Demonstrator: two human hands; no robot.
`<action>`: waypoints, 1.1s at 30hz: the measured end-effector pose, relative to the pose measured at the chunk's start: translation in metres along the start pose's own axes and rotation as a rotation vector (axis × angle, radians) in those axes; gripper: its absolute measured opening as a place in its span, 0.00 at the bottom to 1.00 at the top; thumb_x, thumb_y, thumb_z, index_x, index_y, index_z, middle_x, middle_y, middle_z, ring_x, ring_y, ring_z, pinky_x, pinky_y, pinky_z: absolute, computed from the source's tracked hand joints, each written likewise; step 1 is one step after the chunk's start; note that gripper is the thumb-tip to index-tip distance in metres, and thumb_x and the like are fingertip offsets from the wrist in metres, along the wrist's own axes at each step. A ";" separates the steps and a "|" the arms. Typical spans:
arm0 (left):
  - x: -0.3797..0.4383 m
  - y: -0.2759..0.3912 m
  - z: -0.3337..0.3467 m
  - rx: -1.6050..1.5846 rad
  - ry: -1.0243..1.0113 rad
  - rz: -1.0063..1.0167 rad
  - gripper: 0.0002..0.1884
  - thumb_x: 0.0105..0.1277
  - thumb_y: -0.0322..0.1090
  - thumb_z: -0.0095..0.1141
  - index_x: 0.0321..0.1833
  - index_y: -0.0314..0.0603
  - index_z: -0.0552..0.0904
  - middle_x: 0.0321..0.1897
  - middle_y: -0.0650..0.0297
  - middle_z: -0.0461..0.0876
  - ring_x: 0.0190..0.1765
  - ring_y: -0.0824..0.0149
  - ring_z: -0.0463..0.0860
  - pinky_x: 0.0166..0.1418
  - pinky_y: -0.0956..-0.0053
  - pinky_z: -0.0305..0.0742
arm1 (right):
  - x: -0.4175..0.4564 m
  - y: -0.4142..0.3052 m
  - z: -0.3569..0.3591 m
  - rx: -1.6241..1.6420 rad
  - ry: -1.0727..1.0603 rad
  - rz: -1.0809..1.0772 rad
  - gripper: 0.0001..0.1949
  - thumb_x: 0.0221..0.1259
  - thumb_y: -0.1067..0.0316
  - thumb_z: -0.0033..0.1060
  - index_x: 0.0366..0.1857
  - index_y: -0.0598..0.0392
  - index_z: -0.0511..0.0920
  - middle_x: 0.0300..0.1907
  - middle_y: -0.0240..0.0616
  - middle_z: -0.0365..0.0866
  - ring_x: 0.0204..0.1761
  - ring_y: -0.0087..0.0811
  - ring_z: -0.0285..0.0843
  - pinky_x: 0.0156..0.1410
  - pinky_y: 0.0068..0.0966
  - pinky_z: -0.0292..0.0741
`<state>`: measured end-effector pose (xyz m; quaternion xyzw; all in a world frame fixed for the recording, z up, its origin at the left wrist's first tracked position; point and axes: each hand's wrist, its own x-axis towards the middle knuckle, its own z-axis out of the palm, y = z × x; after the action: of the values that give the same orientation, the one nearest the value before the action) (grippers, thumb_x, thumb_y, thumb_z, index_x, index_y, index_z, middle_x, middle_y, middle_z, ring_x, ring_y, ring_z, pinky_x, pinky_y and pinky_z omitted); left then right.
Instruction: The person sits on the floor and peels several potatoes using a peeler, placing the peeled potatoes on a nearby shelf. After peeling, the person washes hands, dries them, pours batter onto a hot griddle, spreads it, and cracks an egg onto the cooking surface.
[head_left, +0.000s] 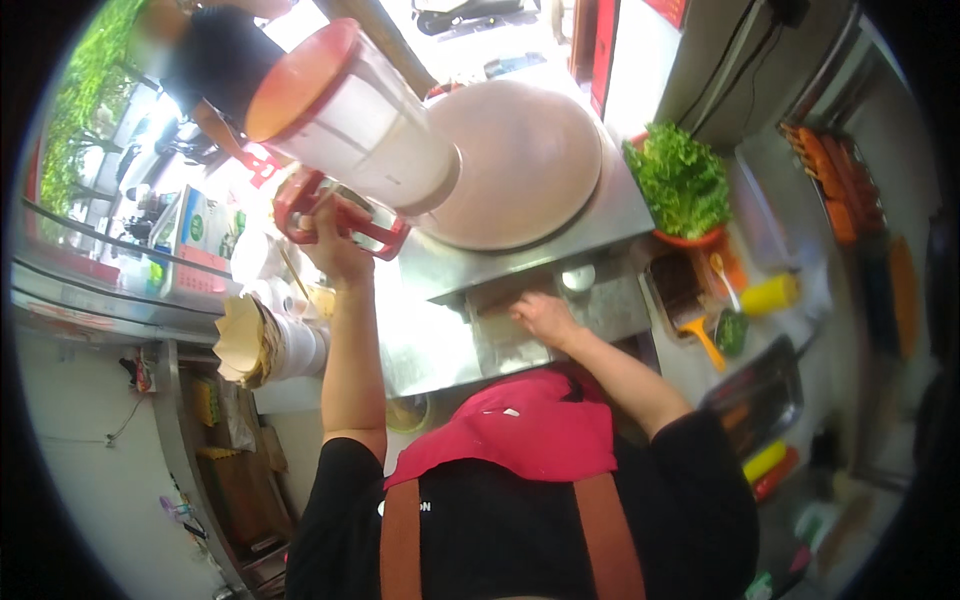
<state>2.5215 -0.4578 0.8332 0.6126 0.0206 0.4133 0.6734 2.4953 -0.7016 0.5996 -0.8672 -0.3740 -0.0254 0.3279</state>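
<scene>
My left hand (337, 240) grips the red handle of a translucent pitcher with a red rim (375, 127), holding it raised and tilted at the left edge of a round griddle plate (517, 165). Whitish contents show through the pitcher's wall. My right hand (546, 318), its fingers curled, is over a metal tray (510, 337) at the front of the steel counter, below the griddle. Whether it holds anything cannot be told. A white round thing (577, 278) lies just beyond it.
Lettuce in a red bowl (679, 184) stands right of the griddle. Nearby are a sauce container with an orange-handled brush (703, 341) and a yellow bottle (771, 293). Paper sleeves in a white container (296, 346) stand at left. Another person (225, 60) is beyond the counter, upper left.
</scene>
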 end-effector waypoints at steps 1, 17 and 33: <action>0.007 -0.008 0.013 0.041 -0.027 0.018 0.12 0.62 0.35 0.47 0.22 0.38 0.72 0.13 0.63 0.72 0.17 0.69 0.72 0.25 0.77 0.69 | 0.005 0.000 -0.002 0.017 -0.014 -0.005 0.04 0.51 0.63 0.56 0.28 0.48 0.78 0.28 0.37 0.74 0.34 0.39 0.76 0.36 0.33 0.75; 0.066 -0.072 0.121 -0.123 -0.016 -0.114 0.10 0.60 0.34 0.49 0.23 0.40 0.69 0.07 0.69 0.62 0.07 0.76 0.58 0.10 0.80 0.50 | 0.027 0.015 -0.052 0.370 -0.128 -0.005 0.07 0.55 0.61 0.56 0.27 0.51 0.77 0.28 0.35 0.74 0.35 0.38 0.76 0.38 0.34 0.74; 0.077 -0.032 0.125 -0.127 -0.070 -0.123 0.19 0.63 0.45 0.42 0.16 0.46 0.63 0.07 0.69 0.58 0.09 0.75 0.55 0.13 0.81 0.47 | 0.029 0.003 -0.056 0.388 -0.038 0.005 0.06 0.55 0.62 0.56 0.27 0.51 0.76 0.27 0.34 0.74 0.33 0.35 0.75 0.38 0.30 0.74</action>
<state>2.6560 -0.5116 0.8738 0.5804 0.0085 0.3503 0.7351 2.5296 -0.7179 0.6502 -0.7890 -0.3758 0.0644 0.4818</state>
